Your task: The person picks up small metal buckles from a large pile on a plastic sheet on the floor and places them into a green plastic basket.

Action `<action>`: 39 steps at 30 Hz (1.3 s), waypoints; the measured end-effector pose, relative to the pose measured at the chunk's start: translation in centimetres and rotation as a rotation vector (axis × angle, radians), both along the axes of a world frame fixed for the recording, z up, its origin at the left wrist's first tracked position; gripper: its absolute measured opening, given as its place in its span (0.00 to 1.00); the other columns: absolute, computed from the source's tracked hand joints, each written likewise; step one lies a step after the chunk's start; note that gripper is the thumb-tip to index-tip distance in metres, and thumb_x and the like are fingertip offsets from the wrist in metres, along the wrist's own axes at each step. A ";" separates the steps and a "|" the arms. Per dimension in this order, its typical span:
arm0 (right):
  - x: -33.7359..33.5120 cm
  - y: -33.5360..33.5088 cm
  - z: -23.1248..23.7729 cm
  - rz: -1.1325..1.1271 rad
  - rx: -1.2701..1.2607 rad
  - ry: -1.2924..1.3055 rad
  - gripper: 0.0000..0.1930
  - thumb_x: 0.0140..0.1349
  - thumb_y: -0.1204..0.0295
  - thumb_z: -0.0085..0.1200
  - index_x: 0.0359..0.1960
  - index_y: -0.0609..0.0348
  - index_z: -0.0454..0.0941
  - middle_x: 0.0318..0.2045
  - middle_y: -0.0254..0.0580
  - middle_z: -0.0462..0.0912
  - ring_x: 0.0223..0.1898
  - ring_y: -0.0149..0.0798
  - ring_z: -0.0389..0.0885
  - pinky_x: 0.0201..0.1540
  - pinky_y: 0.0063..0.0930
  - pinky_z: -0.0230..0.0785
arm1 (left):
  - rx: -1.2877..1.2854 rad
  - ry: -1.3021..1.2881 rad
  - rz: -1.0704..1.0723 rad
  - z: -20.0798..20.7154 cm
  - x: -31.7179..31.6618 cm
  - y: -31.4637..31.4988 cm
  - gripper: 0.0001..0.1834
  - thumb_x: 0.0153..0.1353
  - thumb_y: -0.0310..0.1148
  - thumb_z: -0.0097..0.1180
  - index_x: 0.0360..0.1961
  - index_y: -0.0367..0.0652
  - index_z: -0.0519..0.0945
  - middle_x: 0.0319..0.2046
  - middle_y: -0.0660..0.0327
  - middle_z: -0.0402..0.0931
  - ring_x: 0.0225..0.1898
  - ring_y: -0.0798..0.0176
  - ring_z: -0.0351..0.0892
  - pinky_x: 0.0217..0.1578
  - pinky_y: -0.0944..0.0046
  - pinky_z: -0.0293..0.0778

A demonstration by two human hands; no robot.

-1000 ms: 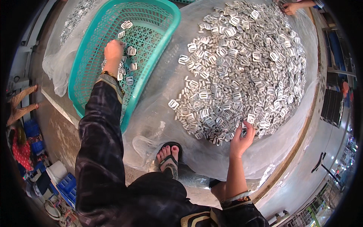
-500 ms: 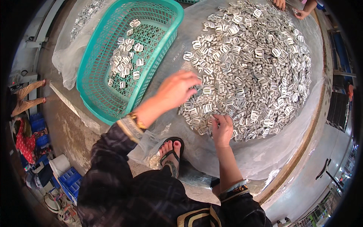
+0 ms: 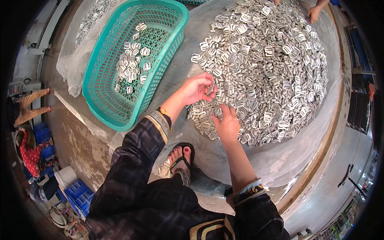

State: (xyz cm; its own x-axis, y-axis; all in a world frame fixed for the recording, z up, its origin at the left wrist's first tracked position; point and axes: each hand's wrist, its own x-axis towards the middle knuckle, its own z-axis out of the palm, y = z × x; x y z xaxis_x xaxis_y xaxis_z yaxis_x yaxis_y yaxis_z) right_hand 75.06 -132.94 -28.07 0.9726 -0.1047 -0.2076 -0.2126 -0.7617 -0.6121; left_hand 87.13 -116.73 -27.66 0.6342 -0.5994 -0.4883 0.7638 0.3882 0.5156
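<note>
Now the left hand [image 3: 200,89] curls over the heap [image 3: 252,82], fingers bent; whether they grip anything, I can't tell. The right hand [image 3: 228,127] spreads thumb from forefinger at the near edge, among silver slide buckles [image 3: 269,51] and pellets. More buckles lie in the teal basket [image 3: 116,125]; beyond, a co-worker's hand [image 3: 314,14], its arm cut off.

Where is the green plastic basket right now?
In the head view, the green basket is at the upper left, left of the big heap of metal pieces and farther from the person than the left hand.
</note>
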 end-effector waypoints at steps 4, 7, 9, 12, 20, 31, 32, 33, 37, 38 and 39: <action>0.3 -0.6 0.9 -0.040 0.064 0.069 0.13 0.47 0.70 0.62 0.27 0.57 0.69 0.36 0.43 0.73 0.28 0.46 0.76 0.32 0.41 0.70 | 1.230 -0.986 -0.355 -0.3 -0.8 -2.2 0.16 0.48 0.41 0.65 0.36 0.48 0.77 0.25 0.59 0.76 0.29 0.59 0.78 0.29 0.59 0.72; -0.1 -3.7 0.3 -0.257 0.398 0.068 0.11 0.47 0.75 0.59 0.25 0.58 0.66 0.30 0.42 0.72 0.25 0.42 0.74 0.30 0.36 0.69 | 1.311 -1.056 -0.325 0.0 -1.2 -3.3 0.15 0.45 0.40 0.68 0.33 0.50 0.77 0.22 0.59 0.74 0.27 0.58 0.76 0.29 0.59 0.70; 0.2 -4.6 0.6 -0.537 0.857 0.145 0.08 0.48 0.77 0.56 0.26 0.59 0.68 0.26 0.42 0.71 0.24 0.41 0.73 0.30 0.33 0.68 | 1.194 -0.928 -0.328 -0.3 -0.7 -2.2 0.14 0.43 0.37 0.68 0.26 0.45 0.75 0.21 0.62 0.75 0.26 0.63 0.75 0.28 0.60 0.70; 1.5 -5.7 1.9 -0.631 0.794 0.060 0.08 0.51 0.73 0.56 0.32 0.59 0.73 0.26 0.45 0.75 0.27 0.43 0.76 0.33 0.32 0.70 | 0.955 -0.850 -0.268 -2.1 0.3 -0.2 0.13 0.45 0.31 0.65 0.22 0.43 0.70 0.22 0.67 0.75 0.26 0.70 0.73 0.27 0.64 0.69; 3.9 -3.5 3.4 -0.131 -0.357 0.062 0.23 0.49 0.59 0.63 0.46 0.51 0.73 0.36 0.43 0.76 0.36 0.48 0.79 0.38 0.40 0.72 | 1.321 -0.854 -0.350 0.2 1.9 0.5 0.12 0.52 0.32 0.60 0.39 0.49 0.75 0.30 0.58 0.75 0.37 0.56 0.79 0.35 0.60 0.73; 1.3 -6.3 2.3 -0.564 0.991 0.053 0.07 0.45 0.81 0.49 0.28 0.56 0.71 0.32 0.44 0.77 0.25 0.38 0.76 0.27 0.28 0.72 | 1.262 -0.911 -0.362 0.9 1.5 1.6 0.12 0.46 0.26 0.60 0.22 0.43 0.67 0.32 0.60 0.74 0.41 0.58 0.76 0.40 0.59 0.72; 1.5 -6.2 3.6 -0.642 1.154 0.110 0.07 0.46 0.81 0.49 0.28 0.57 0.71 0.33 0.44 0.77 0.24 0.37 0.75 0.26 0.27 0.72 | 1.117 -0.852 -0.267 0.1 1.5 2.3 0.12 0.46 0.25 0.59 0.20 0.43 0.65 0.33 0.60 0.75 0.42 0.61 0.76 0.40 0.61 0.71; 1.6 -6.0 4.6 -0.719 1.317 0.169 0.07 0.47 0.81 0.48 0.29 0.57 0.72 0.34 0.45 0.78 0.22 0.35 0.74 0.24 0.26 0.71 | 0.974 -0.791 -0.173 -0.7 1.4 3.0 0.12 0.47 0.23 0.58 0.19 0.43 0.64 0.33 0.61 0.76 0.42 0.63 0.75 0.40 0.63 0.71; 1.3 -6.9 2.7 -0.551 1.217 0.238 0.10 0.49 0.79 0.50 0.34 0.54 0.75 0.35 0.44 0.79 0.26 0.35 0.78 0.23 0.27 0.70 | 0.618 -0.532 -0.078 0.5 1.2 2.8 0.15 0.45 0.19 0.57 0.18 0.46 0.62 0.27 0.63 0.77 0.36 0.68 0.76 0.36 0.68 0.70; 1.7 -6.8 2.1 -0.455 0.954 0.287 0.11 0.50 0.75 0.56 0.36 0.50 0.77 0.35 0.42 0.80 0.27 0.39 0.79 0.26 0.31 0.71 | 0.686 -0.635 -0.067 0.3 0.8 2.6 0.16 0.46 0.24 0.61 0.19 0.45 0.63 0.22 0.65 0.75 0.32 0.70 0.75 0.33 0.68 0.70; 1.5 -6.4 1.8 -0.342 0.604 0.159 0.11 0.49 0.72 0.58 0.37 0.49 0.77 0.35 0.41 0.79 0.28 0.40 0.79 0.27 0.32 0.72 | 0.856 -0.740 -0.188 0.4 0.5 2.5 0.16 0.45 0.27 0.63 0.20 0.45 0.63 0.21 0.64 0.74 0.31 0.70 0.75 0.32 0.68 0.70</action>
State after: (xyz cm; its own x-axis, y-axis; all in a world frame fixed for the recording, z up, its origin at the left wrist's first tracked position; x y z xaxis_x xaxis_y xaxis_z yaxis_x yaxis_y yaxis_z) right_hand 76.53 -139.30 -26.31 0.8590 -0.2200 -0.4623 -0.5008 -0.1734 -0.8480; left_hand 87.65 -114.25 -27.31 0.8715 -0.3661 -0.3261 0.1719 -0.3947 0.9026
